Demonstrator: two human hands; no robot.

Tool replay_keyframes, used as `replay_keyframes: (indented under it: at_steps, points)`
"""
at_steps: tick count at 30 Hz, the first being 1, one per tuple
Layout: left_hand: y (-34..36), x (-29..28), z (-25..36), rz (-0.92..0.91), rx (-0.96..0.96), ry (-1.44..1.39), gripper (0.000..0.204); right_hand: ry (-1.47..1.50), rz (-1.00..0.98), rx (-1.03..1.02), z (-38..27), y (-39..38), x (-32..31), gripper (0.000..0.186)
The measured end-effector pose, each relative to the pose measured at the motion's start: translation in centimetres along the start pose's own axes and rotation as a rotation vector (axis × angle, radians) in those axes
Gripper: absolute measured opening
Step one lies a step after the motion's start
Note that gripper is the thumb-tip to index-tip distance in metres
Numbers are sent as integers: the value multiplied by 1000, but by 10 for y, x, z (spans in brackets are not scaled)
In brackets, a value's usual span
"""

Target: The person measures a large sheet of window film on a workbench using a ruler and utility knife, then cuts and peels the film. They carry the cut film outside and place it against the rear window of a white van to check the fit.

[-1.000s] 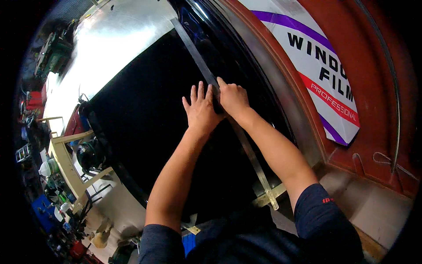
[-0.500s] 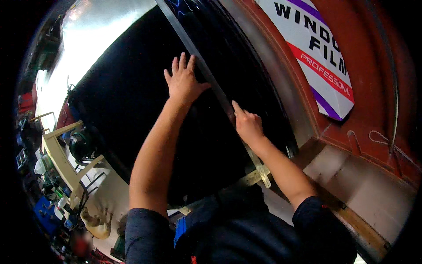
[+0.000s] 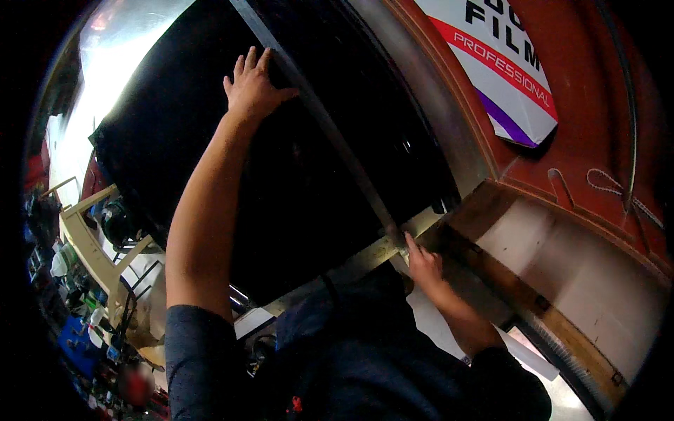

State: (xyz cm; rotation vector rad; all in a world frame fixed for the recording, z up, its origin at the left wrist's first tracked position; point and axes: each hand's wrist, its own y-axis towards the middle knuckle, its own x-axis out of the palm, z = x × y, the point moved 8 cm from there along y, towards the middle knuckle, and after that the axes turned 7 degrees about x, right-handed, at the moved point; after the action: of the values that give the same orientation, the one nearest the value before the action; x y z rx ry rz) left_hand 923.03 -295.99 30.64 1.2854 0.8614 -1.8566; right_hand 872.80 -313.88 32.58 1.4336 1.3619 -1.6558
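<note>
Over the dark sheet (image 3: 295, 203), the left hand (image 3: 254, 95) lies spread and holding nothing, upper left of centre, its thumb by the long metal straightedge (image 3: 338, 144). That strip slants from the top edge to lower centre-right, where the right hand (image 3: 425, 265) points a forefinger, other fingers curled; I can't tell whether it grips anything.
</note>
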Motion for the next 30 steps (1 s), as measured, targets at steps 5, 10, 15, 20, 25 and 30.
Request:
replay_keyframes:
  at_steps: [5, 10, 15, 20, 25, 30]
  points:
    - [-4, 0, -2, -26, -15, 5, 108, -142, -197, 98, 57, -74, 23, 59]
    - [-21, 1, -11, -70, -71, 4, 108, 583, 238, 481, 125, -70, 9, 26]
    - [-25, 0, -14, -108, -81, -2, 110, 1736, 181, 821, 108, 16, 15, 60]
    - [-18, -11, -5, -81, -83, -68, 111, 1804, 219, 947, 105, 75, 10, 22]
    - [1, -24, 15, -106, -102, -23, 114, 1627, 388, 925, 146, 103, -32, 16]
    - [57, -44, 81, 45, -10, -129, 101, 1555, 586, 807, 176, 94, -17, 18]
